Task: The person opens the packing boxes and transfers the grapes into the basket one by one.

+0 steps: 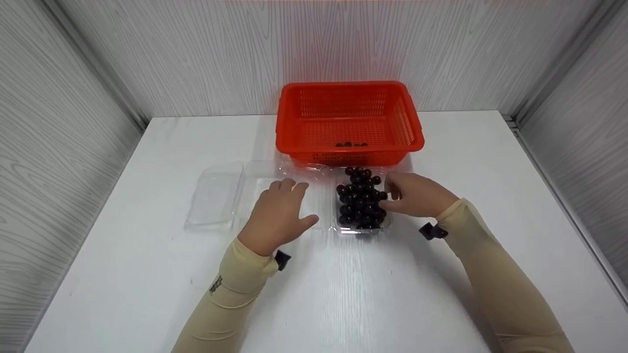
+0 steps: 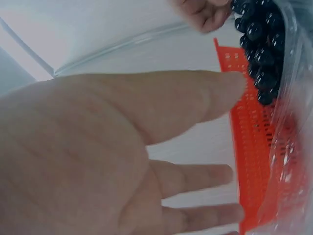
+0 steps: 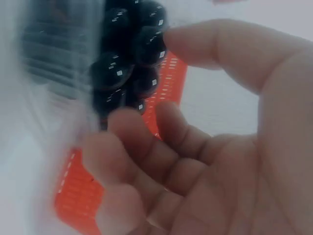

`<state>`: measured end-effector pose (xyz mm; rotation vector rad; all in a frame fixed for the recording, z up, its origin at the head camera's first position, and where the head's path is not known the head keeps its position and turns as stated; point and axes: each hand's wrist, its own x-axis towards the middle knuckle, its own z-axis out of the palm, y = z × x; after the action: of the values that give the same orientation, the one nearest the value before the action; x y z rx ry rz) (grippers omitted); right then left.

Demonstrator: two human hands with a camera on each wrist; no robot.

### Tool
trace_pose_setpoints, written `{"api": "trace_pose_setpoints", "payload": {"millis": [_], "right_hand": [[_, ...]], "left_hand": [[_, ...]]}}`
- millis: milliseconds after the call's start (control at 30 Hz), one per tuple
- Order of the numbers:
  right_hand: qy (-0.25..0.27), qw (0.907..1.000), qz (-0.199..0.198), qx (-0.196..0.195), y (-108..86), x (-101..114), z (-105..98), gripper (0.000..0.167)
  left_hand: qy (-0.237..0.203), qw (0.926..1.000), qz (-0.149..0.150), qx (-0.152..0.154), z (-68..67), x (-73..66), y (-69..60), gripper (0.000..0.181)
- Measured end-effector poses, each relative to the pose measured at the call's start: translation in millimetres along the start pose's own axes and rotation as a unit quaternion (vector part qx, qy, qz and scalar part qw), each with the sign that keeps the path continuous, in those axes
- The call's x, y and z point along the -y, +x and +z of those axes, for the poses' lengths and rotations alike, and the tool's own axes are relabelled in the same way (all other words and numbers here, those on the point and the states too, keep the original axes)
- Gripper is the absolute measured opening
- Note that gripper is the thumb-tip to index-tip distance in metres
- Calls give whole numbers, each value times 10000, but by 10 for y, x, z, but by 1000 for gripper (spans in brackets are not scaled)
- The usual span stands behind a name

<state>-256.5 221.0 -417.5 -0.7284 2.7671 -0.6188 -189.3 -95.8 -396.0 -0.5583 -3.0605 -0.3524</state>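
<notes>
A bunch of dark, shiny grapes [image 1: 360, 203] fills the right half of a clear plastic clamshell box [image 1: 346, 230], whose transparent lid [image 1: 211, 198] lies folded out to the left. My left hand [image 1: 277, 215] hovers over the lid side with thumb and fingers spread, holding nothing; its palm shows in the left wrist view. At the right edge of the bunch is my right hand [image 1: 417, 196]. Its thumb tip meets or nearly meets a grape in the right wrist view, while the loosely bent fingers [image 3: 117, 159] lie beside the bunch without closing round it.
Behind the box stands a red perforated plastic basket [image 1: 348, 157], with a few dark grapes [image 1: 351, 144] visible near its front wall. The white table [image 1: 343, 294] is bounded by pale wood-grain panels [image 1: 211, 59] at the back and both sides.
</notes>
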Motion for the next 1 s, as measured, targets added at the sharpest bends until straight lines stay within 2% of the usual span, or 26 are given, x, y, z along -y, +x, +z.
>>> {"api": "trace_pose_setpoints", "payload": {"millis": [100,233,400,667,900,1000], "right_hand": [[28,9998,-148,-121,20,72,0,37],[-95,9997,-217,-61,72,166,20,53],[-408,9991,-103,56,156,268,54,49],[-972,9942,224,391,216,348,123,62],[-1027,9944,194,-143,288,369,259,49],[-1068,9939,86,-278,306,378,312,47]], "left_hand": [[-69,9994,335,-51,90,-39,81,76],[-107,9986,515,-59,218,-47,179,88],[-46,9979,638,46,373,-58,263,96],[10,9981,473,387,512,-129,341,93],[308,9983,302,389,541,-163,337,86],[349,9984,329,287,538,-179,320,83]]}}
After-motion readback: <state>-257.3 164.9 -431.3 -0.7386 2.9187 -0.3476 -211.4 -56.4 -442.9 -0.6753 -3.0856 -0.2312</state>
